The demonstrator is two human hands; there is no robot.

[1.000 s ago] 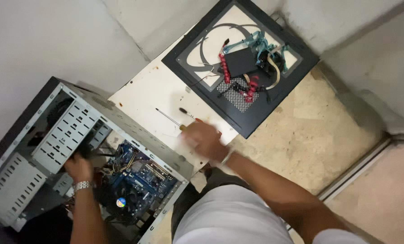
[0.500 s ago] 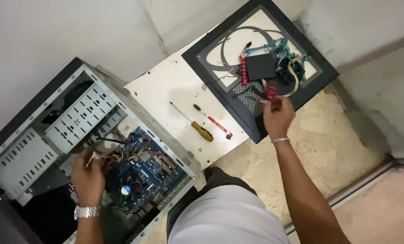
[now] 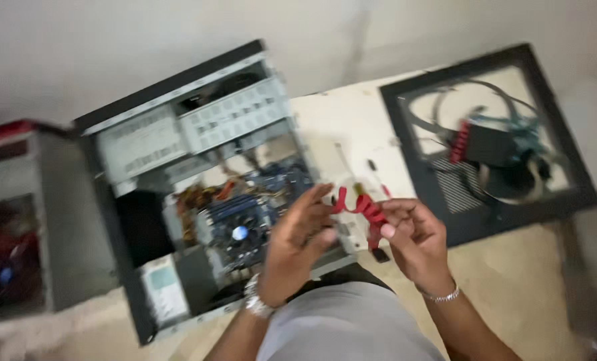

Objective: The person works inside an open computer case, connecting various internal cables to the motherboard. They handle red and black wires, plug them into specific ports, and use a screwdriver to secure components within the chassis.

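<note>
Both my hands hold a coiled red flat cable (image 3: pixel 360 204) in front of me. My left hand (image 3: pixel 297 244) pinches its left end and my right hand (image 3: pixel 411 239) grips its right end, where a small black plug (image 3: pixel 380 254) hangs down. Under my left hand lies the open computer case (image 3: pixel 148 140) on its side, with the blue motherboard (image 3: pixel 262 200) and its round fan (image 3: pixel 240 232) showing. The frame is blurred by motion.
A black side panel (image 3: pixel 566 194) lies at the right with a black part, red cable and loose wires on it. A white board (image 3: pixel 342 124) lies between case and panel, with screwdrivers barely visible behind my hands. Another dark case with red parts (image 3: pixel 11 220) stands at the left.
My right hand took the red cable from the black panel and brought it in front of me. My left hand left the case and joined it. The view swung to the left.
</note>
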